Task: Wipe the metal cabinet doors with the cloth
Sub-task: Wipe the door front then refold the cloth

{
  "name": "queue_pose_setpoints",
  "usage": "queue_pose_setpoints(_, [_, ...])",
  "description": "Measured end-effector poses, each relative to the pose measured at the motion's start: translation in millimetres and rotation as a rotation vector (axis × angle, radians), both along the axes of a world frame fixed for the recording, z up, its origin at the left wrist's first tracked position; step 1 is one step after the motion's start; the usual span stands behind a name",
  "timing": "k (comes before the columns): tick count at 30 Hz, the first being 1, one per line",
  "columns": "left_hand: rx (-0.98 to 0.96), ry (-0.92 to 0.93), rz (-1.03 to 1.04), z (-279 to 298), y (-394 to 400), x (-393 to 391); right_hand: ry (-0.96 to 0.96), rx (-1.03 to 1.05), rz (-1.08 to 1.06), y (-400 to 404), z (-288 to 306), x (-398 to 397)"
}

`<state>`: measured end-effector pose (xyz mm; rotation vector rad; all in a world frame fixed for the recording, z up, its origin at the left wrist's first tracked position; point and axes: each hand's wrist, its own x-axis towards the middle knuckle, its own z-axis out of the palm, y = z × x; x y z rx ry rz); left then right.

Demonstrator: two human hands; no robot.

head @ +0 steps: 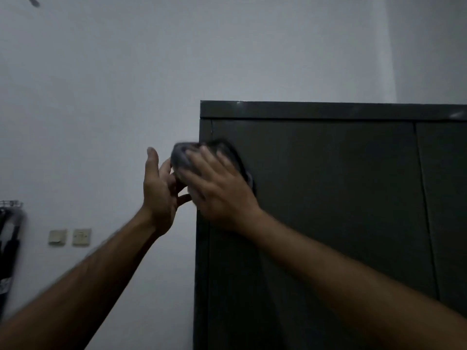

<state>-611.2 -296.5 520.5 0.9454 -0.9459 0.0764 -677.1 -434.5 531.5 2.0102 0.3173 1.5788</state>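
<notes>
A tall dark metal cabinet [328, 198] fills the right half of the view, its left door [316, 223] meeting the right door [447, 198] at a vertical seam. My right hand [219, 190] lies flat with spread fingers on a grey cloth [184, 157] and presses it against the upper left corner of the left door. The cloth bulges past the cabinet's left edge. My left hand [159, 193] is raised just left of that edge, thumb up, fingertips touching the cloth's overhanging part. Motion blur hides how firmly the left fingers hold it.
A pale wall [101, 97] runs behind and to the left of the cabinet. Two wall switches [69, 236] sit low on the left. A dark hanging object [10, 243] is at the far left edge.
</notes>
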Motion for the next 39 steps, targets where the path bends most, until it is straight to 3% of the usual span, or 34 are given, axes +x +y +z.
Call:
queue_pose_setpoints(2, [0.015, 0.033, -0.042, -1, 4, 5, 0.113, -0.102, -0.016, -14, -51, -13])
queue_pose_setpoints(4, [0.057, 0.041, -0.086, 0, 8, 10, 0.098, -0.158, -0.025, -26, -39, -17])
queue_pose_setpoints(8, [0.121, 0.026, -0.145, 3, 12, 15, -0.147, 0.242, -0.018, 13, 22, 3])
queue_pose_setpoints(10, [0.131, 0.018, -0.161, 0, 15, 18, -0.133, 0.265, -0.014, 28, -27, 15])
queue_pose_setpoints(13, [0.185, 0.003, -0.144, -7, 18, 16, 0.069, 0.014, -0.063, 15, -149, -2])
queue_pose_setpoints(16, [0.254, -0.087, -0.100, -17, 17, 8, 0.138, -0.101, -0.079, -11, -157, -17])
queue_pose_setpoints(20, [0.236, -0.211, -0.039, -30, 12, -3, -0.183, 0.341, -0.032, 16, -76, 4])
queue_pose_setpoints(22, [0.213, -0.243, -0.010, -35, 13, -3, -0.207, 0.438, -0.016, 33, -106, 17])
queue_pose_setpoints(26, [0.244, -0.281, 0.053, -53, 14, 0, 0.225, -0.098, -0.158, 17, -266, -10])
queue_pose_setpoints(28, [0.251, -0.334, 0.073, -65, 13, -1, 0.363, -0.291, -0.182, -6, -277, -25])
queue_pose_setpoints(31, [0.247, -0.332, 0.064, -74, 11, 2, 0.194, -0.233, -0.131, -5, -205, -11])
queue_pose_setpoints(34, [0.228, -0.255, 0.004, -71, 10, 10, -0.014, 0.164, -0.095, 18, -154, 7])
queue_pose_setpoints(36, [0.223, -0.265, 0.050, -69, 11, 13, 0.012, 0.206, -0.071, 21, -192, 12])
queue_pose_setpoints(39, [0.239, -0.320, 0.100, -76, 9, 9, 0.286, -0.132, -0.107, 1, -286, -13])
